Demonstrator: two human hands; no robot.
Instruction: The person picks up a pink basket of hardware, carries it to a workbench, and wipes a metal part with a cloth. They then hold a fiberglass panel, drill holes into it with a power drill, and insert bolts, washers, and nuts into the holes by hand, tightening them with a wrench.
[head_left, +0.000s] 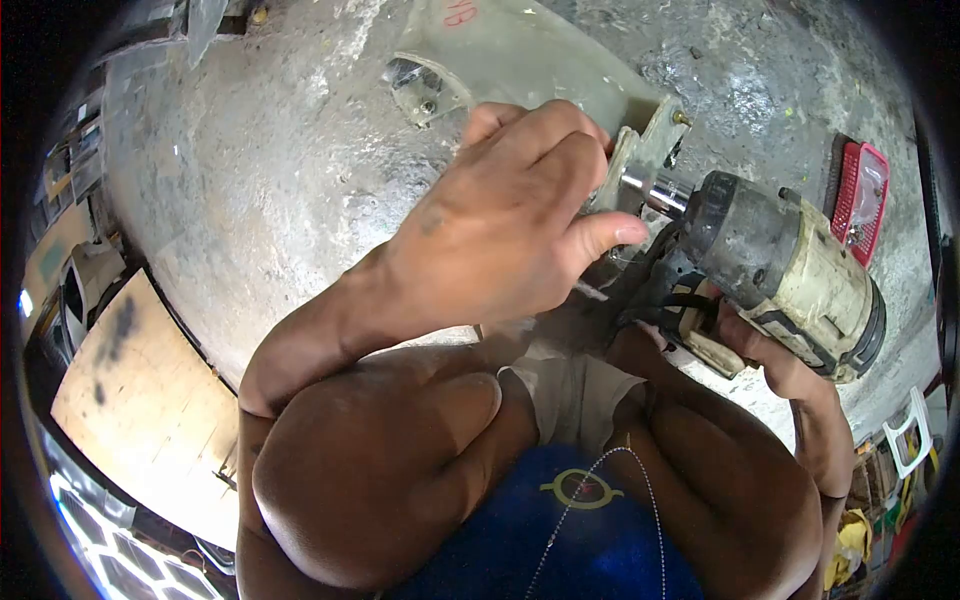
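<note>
A cordless impact driver (790, 270), cream and black, lies across the right of the view. My right hand (745, 335) is wrapped round its handle. Its chrome socket (657, 190) points left and meets the edge of a pale, translucent panel (530, 60) with red marks at its top. My left hand (510, 200) is closed on the panel's flanged edge, thumb just below the socket; the fingertips are hidden behind the flange. A brass-coloured bolt (681, 118) sits at the flange's upper corner. Near the panel's left corner is another metal fitting (427, 105).
A red plastic basket (868, 200) with small parts stands on the concrete floor (250, 180) at the right. A wooden board (150, 400) lies at the left. At the lower right are a white plastic frame (908, 440) and a yellow bag (850, 545). My bent knees frame the near side.
</note>
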